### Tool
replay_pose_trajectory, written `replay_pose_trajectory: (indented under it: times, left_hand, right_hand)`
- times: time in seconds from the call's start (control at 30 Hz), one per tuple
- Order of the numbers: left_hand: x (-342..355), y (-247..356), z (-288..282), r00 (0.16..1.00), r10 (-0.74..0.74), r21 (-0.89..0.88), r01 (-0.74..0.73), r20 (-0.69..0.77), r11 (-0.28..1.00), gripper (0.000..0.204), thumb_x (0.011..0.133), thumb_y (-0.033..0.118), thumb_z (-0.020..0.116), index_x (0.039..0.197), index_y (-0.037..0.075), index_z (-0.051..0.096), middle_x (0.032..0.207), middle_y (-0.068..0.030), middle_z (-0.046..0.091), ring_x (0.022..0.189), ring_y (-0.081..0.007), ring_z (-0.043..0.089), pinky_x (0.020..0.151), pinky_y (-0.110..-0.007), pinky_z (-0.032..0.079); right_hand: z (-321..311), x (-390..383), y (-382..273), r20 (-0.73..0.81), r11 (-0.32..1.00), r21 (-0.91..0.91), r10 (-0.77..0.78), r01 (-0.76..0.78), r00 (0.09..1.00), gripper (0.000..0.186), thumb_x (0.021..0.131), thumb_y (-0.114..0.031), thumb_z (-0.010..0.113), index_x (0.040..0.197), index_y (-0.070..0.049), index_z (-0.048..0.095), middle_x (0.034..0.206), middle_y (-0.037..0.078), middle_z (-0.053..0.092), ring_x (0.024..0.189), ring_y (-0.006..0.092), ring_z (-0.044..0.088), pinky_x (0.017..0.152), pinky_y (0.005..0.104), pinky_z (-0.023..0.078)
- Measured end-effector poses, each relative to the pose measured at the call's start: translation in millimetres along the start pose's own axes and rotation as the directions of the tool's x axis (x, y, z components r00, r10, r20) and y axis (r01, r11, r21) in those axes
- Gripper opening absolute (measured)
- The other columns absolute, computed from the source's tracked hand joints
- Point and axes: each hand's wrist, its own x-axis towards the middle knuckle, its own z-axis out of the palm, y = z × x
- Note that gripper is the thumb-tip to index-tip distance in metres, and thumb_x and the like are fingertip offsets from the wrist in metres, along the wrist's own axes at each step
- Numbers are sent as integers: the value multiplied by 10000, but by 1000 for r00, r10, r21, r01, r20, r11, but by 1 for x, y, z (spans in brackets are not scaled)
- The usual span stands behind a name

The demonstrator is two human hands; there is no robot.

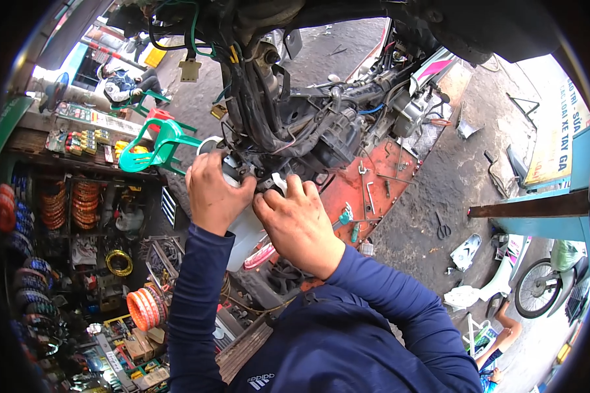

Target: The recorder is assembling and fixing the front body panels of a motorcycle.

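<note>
A stripped motorbike (321, 131) stands in front of me, its dark frame and wiring bundle (252, 111) bared. Close together at its near end are both my hands. With bent fingers, my left hand (215, 190) grips the side of a pale grey rounded part (231, 171), thumb toward the right. My right hand (303, 226) is closed in a pinch beside it, next to a small white piece (280, 182); the fingers hide what lies between them. Under my hands, a whitish panel (246, 239) shows partly.
Wrenches and other tools (370, 190) lie on a red work platform (337, 196). Left stand shelves of parts with orange rings (146, 308) and a green plastic chair (160, 145). Scissors (443, 226) and white fairings (465, 252) lie right; a seated person (121, 85) is far left.
</note>
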Motion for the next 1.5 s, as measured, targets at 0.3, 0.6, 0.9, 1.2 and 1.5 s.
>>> replay_pose_trajectory:
  times: [0.3,0.6,0.9,1.2,1.5]
  left_hand:
    - [-2,2,0,993,-101,45,99,53,994,496,662,268,704,1056,7,557,992,-189,622,998,-360,584,940,-511,384]
    - [2,-10,-3,995,-62,-102,70,79,992,493,654,260,720,1062,33,562,995,-151,628,1000,-336,582,934,-448,388]
    - [7,-16,-7,989,-27,-254,63,145,965,551,642,228,739,1118,72,511,1061,-100,623,1032,-306,580,965,-451,348]
    - [5,-19,-4,990,10,-228,23,140,973,610,641,197,726,1179,61,474,1078,-112,609,1045,-308,571,978,-442,329]
    - [-2,-20,-9,982,32,-338,33,184,941,550,711,224,661,1209,50,502,1086,-120,611,1053,-293,574,1013,-439,283]
  right_hand:
    - [2,-2,1,-13,999,-33,-18,17,1000,249,747,-125,576,986,-85,630,869,25,594,932,274,504,769,375,393]
    - [1,1,-5,0,1000,-29,-11,11,1000,230,751,-128,573,968,-91,638,861,26,577,930,276,493,781,382,391]
    - [1,1,-9,-11,1000,-30,-3,3,1000,224,752,-121,575,965,-85,633,865,27,577,923,277,491,783,382,390]
    - [1,2,-11,-17,999,-44,8,-9,1000,247,737,-135,597,975,-82,636,868,32,575,918,275,491,769,377,390]
    - [1,0,-15,-33,997,-63,41,-43,999,258,740,-131,596,990,-80,629,875,39,552,915,274,487,762,378,388]
